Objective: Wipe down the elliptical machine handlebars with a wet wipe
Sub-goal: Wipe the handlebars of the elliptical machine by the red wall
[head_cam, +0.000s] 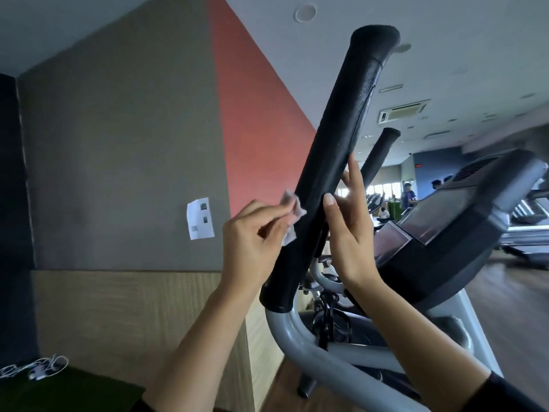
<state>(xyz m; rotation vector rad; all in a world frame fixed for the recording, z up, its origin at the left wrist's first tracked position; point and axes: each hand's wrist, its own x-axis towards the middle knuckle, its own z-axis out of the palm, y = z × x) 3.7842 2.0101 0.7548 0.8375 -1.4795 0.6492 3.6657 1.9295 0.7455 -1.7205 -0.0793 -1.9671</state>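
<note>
head — wipe (292, 211) in left hand (252, 236)

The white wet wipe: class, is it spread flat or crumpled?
Crumpled: the small white wet wipe sits bunched, pinched by the left hand against the black padded handlebar.

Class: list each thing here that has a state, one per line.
near handlebar, tilted
wet wipe, crumpled, against near handlebar
left hand, pinches the wet wipe
right hand, straight fingers touch near handlebar
far handlebar, untouched
console screen, dark
</note>
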